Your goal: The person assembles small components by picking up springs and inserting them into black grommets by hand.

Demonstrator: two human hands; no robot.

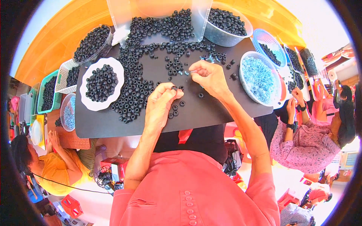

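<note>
My left hand point(161, 101) is closed, its fingertips pinching a small round black piece with a hole point(174, 87). To its upper right, my right hand point(210, 80) is pinched over a small, pale, shiny piece point(192, 71) whose kind is too small to tell. A few light-blue and silvery bits point(183, 73) lie just left of the right fingertips. Many loose black pieces point(132, 90) cover the dark tabletop point(109, 126) to the left of my hands and beyond them, and several lie between my wrists.
A clear bin point(201, 19) lies tipped at the back, black pieces spilling from it. A white scalloped bowl point(117, 69) of black pieces stands left, a tub of light-blue bits point(277, 100) right. More filled tubs and baskets ring the table. Seated people work at left point(64, 165) and right point(305, 145).
</note>
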